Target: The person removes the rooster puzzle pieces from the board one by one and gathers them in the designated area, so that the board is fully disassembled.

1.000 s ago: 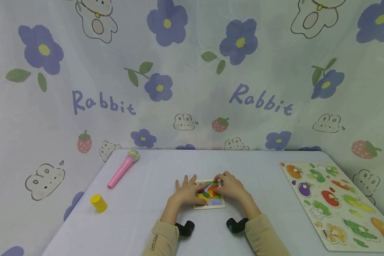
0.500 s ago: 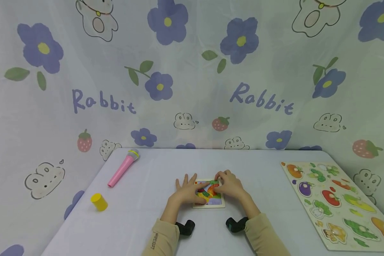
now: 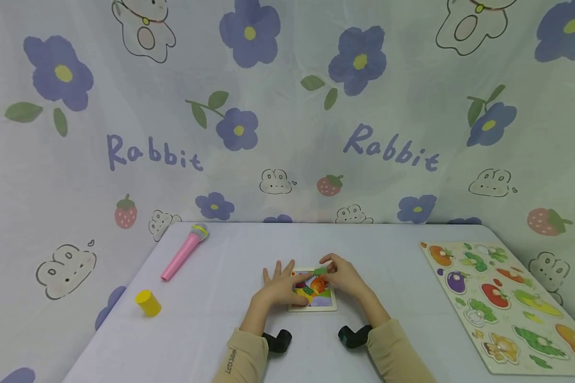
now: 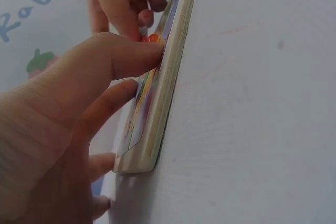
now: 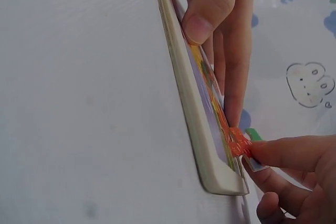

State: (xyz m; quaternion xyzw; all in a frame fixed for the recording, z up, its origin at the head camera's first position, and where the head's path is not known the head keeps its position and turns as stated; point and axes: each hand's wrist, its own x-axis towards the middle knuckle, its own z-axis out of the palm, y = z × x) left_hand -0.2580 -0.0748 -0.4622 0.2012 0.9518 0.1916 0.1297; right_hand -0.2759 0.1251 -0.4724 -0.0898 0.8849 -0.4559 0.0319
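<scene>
A small framed jigsaw puzzle (image 3: 323,301) with a colourful fruit-like picture lies flat on the table between both hands. My left hand (image 3: 279,290) rests over its left side with fingers spread, thumb and fingertips touching the picture. Near the top right of the puzzle, my right hand (image 3: 345,277) pinches a jigsaw piece (image 3: 320,271), green and orange, between thumb and fingers. The right wrist view shows that piece tilted up from the picture surface, by the frame's end. Part of the picture is hidden under the left hand.
To the left lie a pink toy microphone (image 3: 183,256) and a yellow cylinder (image 3: 148,303). A vegetable puzzle board (image 3: 503,319) lies at the right side of the white table (image 3: 211,324). A printed cloth (image 3: 287,106) hangs behind.
The right hand has lifted the edge of the jigsaw piece, so its green part now stands up between the fingers. The left hand has stayed in place.
</scene>
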